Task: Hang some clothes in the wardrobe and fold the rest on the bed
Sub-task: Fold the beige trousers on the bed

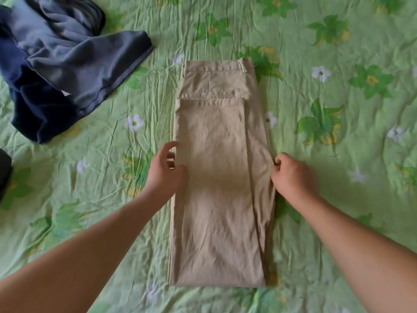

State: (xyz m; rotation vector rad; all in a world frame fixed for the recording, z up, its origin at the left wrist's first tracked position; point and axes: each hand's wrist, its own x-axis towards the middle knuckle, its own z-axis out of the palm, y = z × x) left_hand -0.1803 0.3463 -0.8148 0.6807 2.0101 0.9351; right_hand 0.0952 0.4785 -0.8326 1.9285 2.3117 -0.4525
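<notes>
A pair of beige trousers (216, 168) lies flat on the bed, folded lengthwise, waistband at the far end and a back pocket showing. My left hand (165, 170) hovers at the trousers' left edge with fingers spread and curled, holding nothing. On the other side, my right hand (291, 175) rests at the right edge, its fingers pinched on the fabric there. Both forearms reach in from the bottom corners.
The bed is covered by a wrinkled green sheet with a flower print (338, 199). A heap of dark blue and grey clothes (58, 64) lies at the top left. A dark item (4, 172) pokes in at the left edge.
</notes>
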